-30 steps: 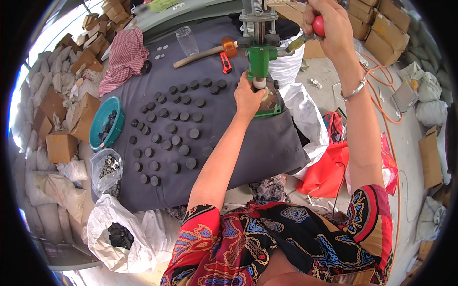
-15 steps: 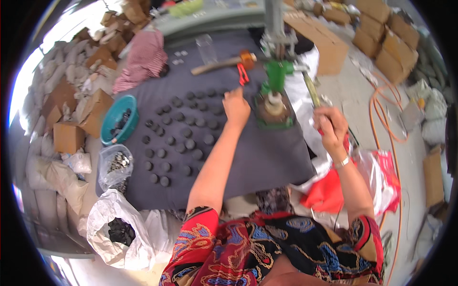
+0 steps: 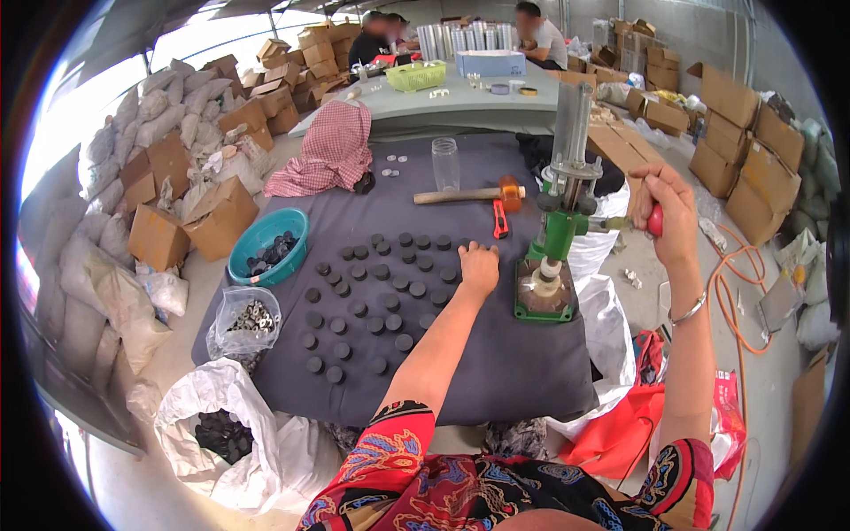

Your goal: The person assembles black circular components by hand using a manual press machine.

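Caps (image 3: 372, 296), small, round and dark, lay in loose rows on the grey cloth (image 3: 496, 372) covering the table, well over thirty of them, spread from the teal bowl (image 3: 266, 248) toward the green hand press (image 3: 553, 265). Left hand (image 3: 479, 268) rested flat, fingers only slightly curled, at the right end of the rows, touching or just beside the nearest cap; whether it actually gripped one could not be told. Right hand (image 3: 666, 215) was closed in a fist around the red knob of the press lever (image 3: 653, 221), held raised at the level of the press head. A pale round piece sat on the press base under the ram.

Progress, as a judgement: many caps were laid out, and I could not tell pressed from unpressed. More stock waited: dark pieces in the teal bowl, a clear bag of metal rings (image 3: 248, 319), and a white sack (image 3: 221, 425) of dark pieces on the floor. Much seemed left.

A hammer (image 3: 469, 195) and a clear jar (image 3: 445, 164) lay beyond the rows, untouched.
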A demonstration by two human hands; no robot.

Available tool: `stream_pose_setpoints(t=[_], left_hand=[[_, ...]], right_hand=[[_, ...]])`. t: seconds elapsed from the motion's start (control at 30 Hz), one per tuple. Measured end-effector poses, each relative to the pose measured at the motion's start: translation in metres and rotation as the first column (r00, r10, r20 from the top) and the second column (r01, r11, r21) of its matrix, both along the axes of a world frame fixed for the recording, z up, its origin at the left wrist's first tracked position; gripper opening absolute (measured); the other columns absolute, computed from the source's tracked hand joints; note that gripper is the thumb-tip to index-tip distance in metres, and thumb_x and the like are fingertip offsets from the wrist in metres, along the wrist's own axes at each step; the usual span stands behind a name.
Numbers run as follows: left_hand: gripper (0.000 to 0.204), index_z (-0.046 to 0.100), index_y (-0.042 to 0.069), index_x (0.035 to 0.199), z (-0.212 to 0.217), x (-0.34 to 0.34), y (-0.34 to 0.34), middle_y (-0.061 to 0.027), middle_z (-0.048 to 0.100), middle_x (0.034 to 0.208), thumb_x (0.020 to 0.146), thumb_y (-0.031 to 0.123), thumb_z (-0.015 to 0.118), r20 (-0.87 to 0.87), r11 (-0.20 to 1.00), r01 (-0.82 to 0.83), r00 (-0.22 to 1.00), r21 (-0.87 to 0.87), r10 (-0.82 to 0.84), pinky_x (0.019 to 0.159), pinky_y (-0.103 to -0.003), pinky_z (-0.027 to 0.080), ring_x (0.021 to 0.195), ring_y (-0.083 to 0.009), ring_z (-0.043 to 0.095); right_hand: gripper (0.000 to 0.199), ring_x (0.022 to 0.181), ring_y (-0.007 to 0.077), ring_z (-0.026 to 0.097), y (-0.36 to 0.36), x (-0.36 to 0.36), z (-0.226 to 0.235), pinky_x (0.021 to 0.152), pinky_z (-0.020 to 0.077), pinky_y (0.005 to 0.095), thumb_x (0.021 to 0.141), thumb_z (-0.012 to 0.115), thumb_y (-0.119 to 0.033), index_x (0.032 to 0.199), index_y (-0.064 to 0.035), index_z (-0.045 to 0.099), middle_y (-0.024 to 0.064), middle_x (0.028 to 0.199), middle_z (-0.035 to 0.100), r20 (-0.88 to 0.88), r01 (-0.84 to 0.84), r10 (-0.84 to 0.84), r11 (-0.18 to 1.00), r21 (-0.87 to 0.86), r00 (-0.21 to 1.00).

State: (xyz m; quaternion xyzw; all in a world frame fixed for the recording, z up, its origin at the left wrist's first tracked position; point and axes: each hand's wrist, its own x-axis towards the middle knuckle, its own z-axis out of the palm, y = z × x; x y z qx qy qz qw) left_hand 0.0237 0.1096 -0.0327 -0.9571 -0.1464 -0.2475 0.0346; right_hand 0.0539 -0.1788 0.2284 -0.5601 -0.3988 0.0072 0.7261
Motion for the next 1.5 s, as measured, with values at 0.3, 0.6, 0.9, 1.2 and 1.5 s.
stream_pose_setpoints(t=[0.3, 0.6, 0.9, 1.2, 1.5], left_hand=[[0.057, 0.055, 0.003, 0.121, 0.041, -0.015, -0.014, -0.0176, 0.065, 0.091, 0.068, 0.016, 0.074, 0.329, 0.858, 0.265, 0.937, -0.44, -0.121, 0.082, -0.044, 0.047, 0.089, -0.0359, 0.06], [0.072, 0.044, 0.002, 0.131, 0.059, -0.031, -0.078, -0.0162, 0.065, 0.093, 0.067, 0.011, 0.076, 0.19, 0.78, 0.344, 0.939, -0.522, -0.287, 0.085, -0.043, 0.046, 0.093, -0.0349, 0.058], [0.073, 0.045, -0.004, 0.13, 0.022, -0.011, -0.09, -0.0184, 0.066, 0.104, 0.066, 0.01, 0.077, 0.452, 0.494, 0.477, 0.874, -0.727, -0.178, 0.088, -0.041, 0.046, 0.102, -0.0324, 0.06], [0.07, 0.047, -0.007, 0.128, 0.016, 0.002, -0.095, -0.0187, 0.068, 0.1, 0.066, 0.008, 0.076, 0.493, 0.304, 0.511, 0.859, -0.804, -0.138, 0.083, -0.034, 0.049, 0.09, -0.028, 0.067], [0.07, 0.047, -0.007, 0.127, 0.009, 0.003, -0.094, -0.017, 0.069, 0.1, 0.066, 0.008, 0.077, 0.526, 0.278, 0.537, 0.842, -0.796, -0.122, 0.084, -0.032, 0.049, 0.09, -0.0238, 0.067]], right_hand=[[0.025, 0.049, 0.0104, 0.047, 0.01, 0.017, -0.001, 0.045, 0.0379, 0.0241, 0.09, 0.048, -0.015, 0.1, 0.0033, 0.062, 0.0028, 0.058, 0.051, 0.032, -0.053, 0.053, 0.999, -0.005, 0.998], [0.027, 0.049, 0.0088, 0.041, 0.005, 0.003, -0.003, 0.049, 0.0347, 0.0233, 0.093, 0.045, -0.013, 0.105, 0.0081, 0.057, 0.0007, 0.058, 0.044, 0.044, 0.013, -0.012, 1.0, -0.012, 0.999], [0.027, 0.049, 0.0091, 0.041, 0.005, 0.009, -0.005, 0.048, 0.0344, 0.0233, 0.093, 0.044, -0.013, 0.104, 0.0077, 0.058, 0.0005, 0.058, 0.044, 0.065, -0.056, 0.054, 0.998, 0.017, 0.996], [0.028, 0.05, 0.0096, 0.043, 0.005, 0.011, -0.007, 0.049, 0.0351, 0.0236, 0.093, 0.044, -0.013, 0.105, 0.0076, 0.057, 0.0006, 0.06, 0.045, 0.045, -0.047, 0.047, 0.999, 0.013, 0.998], [0.027, 0.051, 0.0102, 0.043, 0.009, 0.008, 0.007, 0.05, 0.0359, 0.0244, 0.093, 0.042, -0.012, 0.104, 0.008, 0.056, 0.0012, 0.059, 0.044, 0.041, -0.016, 0.017, 1.0, -0.017, 0.999]])
